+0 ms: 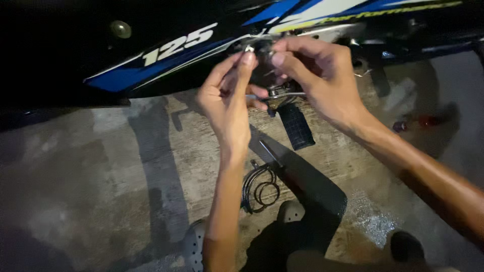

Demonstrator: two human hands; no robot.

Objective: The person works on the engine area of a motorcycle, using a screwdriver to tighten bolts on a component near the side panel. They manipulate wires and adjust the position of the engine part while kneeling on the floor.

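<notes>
Pinching, with left hand and right hand, a small metal part just under the motorcycle's side panel: probably light, hard, slippery, best gripped by fingertips.

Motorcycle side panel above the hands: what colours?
Black side panel with blue and white stripes, clearest in the head view.

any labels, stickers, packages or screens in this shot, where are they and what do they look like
Number decal: on the motorcycle's black side panel, upper left; slanted white digits.
Stripe graphics: across the same panel; blue and white bands.
Lettering strip: top right; yellow on blue.
No packages or screens.
</notes>
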